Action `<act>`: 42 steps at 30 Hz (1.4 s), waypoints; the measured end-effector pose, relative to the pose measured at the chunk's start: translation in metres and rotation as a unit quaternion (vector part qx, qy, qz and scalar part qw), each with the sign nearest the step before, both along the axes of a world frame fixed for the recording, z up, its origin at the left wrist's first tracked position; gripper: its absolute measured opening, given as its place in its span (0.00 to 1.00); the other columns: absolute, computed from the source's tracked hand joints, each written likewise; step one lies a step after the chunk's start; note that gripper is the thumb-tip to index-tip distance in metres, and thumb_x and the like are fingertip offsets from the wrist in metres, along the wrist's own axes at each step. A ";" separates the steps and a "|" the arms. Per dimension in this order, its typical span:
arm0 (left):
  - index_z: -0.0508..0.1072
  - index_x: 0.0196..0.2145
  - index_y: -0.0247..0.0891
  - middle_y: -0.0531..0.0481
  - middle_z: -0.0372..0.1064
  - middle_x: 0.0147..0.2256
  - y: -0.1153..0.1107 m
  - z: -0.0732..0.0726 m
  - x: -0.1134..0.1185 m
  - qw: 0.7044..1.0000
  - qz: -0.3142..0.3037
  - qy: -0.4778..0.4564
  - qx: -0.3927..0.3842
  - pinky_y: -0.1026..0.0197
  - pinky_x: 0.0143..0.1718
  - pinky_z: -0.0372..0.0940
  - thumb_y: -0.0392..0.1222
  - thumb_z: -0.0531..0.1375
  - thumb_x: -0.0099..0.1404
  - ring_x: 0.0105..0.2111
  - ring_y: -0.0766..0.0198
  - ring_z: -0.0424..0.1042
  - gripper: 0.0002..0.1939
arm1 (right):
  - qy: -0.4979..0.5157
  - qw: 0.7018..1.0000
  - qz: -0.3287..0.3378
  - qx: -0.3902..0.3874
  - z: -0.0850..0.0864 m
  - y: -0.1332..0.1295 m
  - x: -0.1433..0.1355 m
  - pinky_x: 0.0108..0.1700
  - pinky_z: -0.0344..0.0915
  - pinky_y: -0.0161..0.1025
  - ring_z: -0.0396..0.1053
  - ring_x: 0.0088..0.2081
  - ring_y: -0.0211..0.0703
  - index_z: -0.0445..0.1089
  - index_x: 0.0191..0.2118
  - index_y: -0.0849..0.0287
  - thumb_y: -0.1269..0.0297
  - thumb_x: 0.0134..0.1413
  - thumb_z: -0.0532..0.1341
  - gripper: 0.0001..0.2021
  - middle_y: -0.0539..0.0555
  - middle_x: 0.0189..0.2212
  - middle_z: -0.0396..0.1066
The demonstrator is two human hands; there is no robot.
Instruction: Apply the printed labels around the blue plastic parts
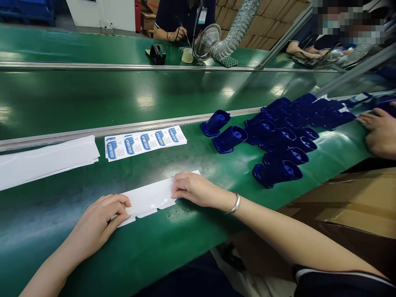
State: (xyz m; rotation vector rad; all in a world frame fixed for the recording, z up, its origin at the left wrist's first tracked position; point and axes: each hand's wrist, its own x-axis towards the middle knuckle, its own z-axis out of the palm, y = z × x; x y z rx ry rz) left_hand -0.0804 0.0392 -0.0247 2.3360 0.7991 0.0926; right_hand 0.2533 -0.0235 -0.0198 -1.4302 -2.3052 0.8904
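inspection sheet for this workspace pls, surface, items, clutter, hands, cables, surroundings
Surface: glossy green bench, dark specks on it
Item in use: white strip, lower edge notched
Clutter: white sheets at left, blue-printed labels beside them, dark-blue parts crowded at right
Hands: left hand pinches the strip's left end; right hand grips towards its right end
Cables: nothing seen near the strip; far bench unclear
Surroundings: metal duct, cardboard box, co-worker's hand

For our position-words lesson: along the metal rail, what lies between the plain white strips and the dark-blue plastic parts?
Printed label strips, then bare green work surface up to the nearest part; the head view shows this.
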 end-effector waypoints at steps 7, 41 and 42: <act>0.72 0.33 0.45 0.51 0.72 0.51 0.000 -0.003 -0.004 1.000 0.007 0.006 -0.007 0.57 0.46 0.65 0.51 0.51 0.74 0.50 0.56 0.71 0.15 | 0.012 0.998 0.059 -0.015 0.008 -0.002 0.019 0.44 0.62 0.37 0.67 0.38 0.43 0.74 0.31 0.61 0.72 0.61 0.70 0.08 0.49 0.30 0.69; 0.74 0.34 0.45 0.46 0.70 0.52 0.004 -0.015 -0.014 0.999 0.028 -0.025 0.028 0.60 0.46 0.68 0.55 0.56 0.71 0.52 0.55 0.70 0.14 | 0.054 0.998 0.018 0.000 -0.003 -0.017 0.065 0.49 0.63 0.38 0.67 0.42 0.43 0.73 0.37 0.61 0.69 0.65 0.67 0.04 0.54 0.39 0.66; 0.74 0.33 0.45 0.45 0.70 0.52 0.002 -0.015 -0.013 0.998 0.039 -0.031 0.034 0.59 0.46 0.68 0.55 0.56 0.71 0.52 0.54 0.70 0.15 | 0.050 0.999 0.016 0.004 -0.003 -0.017 0.065 0.51 0.63 0.39 0.66 0.44 0.44 0.73 0.37 0.60 0.69 0.64 0.68 0.04 0.54 0.40 0.66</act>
